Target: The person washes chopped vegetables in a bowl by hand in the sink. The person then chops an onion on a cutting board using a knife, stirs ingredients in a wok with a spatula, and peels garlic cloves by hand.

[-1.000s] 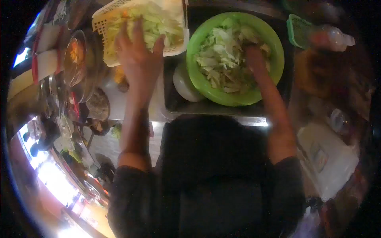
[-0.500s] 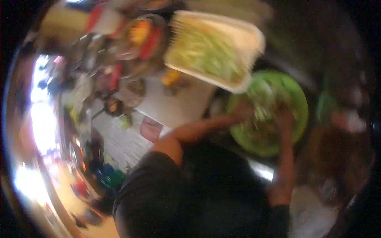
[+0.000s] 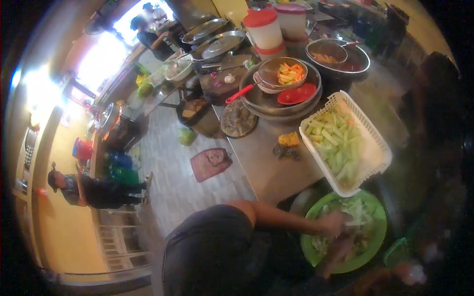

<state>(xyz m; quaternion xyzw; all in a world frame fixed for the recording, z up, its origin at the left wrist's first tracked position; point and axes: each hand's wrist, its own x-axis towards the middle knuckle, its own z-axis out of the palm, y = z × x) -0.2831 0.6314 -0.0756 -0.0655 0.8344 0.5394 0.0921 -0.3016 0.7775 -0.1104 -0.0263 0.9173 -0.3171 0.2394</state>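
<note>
A green basin holds pale green and whitish cut vegetables. Both of my hands are inside it, close together. My left hand reaches in from the left, its fingers curled against the pale pieces. Lower in the basin, my right hand lies among the vegetables, blurred and with its fingers partly hidden. Beside the basin's upper edge stands a white plastic basket with pale green vegetable sticks in it.
On the counter are a yellow sponge with a dark scrubber, metal basins holding a strainer of orange pieces, and red-lidded containers. A mat lies on the floor. Other people stand farther off.
My view has swung, so the basin and basket now appear lower and more of the room shows. Inside the basin, my hands have come closer together. The earlier frame is heavily blurred.
</note>
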